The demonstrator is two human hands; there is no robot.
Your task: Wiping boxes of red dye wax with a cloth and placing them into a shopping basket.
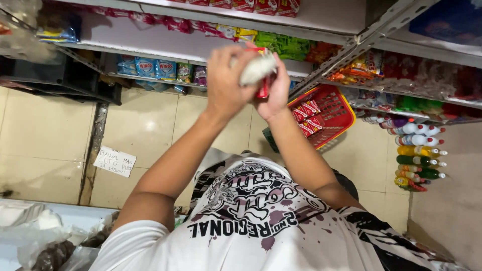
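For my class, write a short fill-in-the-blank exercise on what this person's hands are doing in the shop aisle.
1. The left hand rubs a white ___ over the small red packet.
2. The right hand holds a small packet coloured ___.
3. On the floor stands a red plastic ___ holding more red packets.

Missing words: cloth; red; basket

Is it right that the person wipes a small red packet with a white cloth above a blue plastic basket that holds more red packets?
Not quite: in the head view the plastic basket is red, not blue. The rest holds: the left hand rubs a white cloth on a small red packet held by the right hand.
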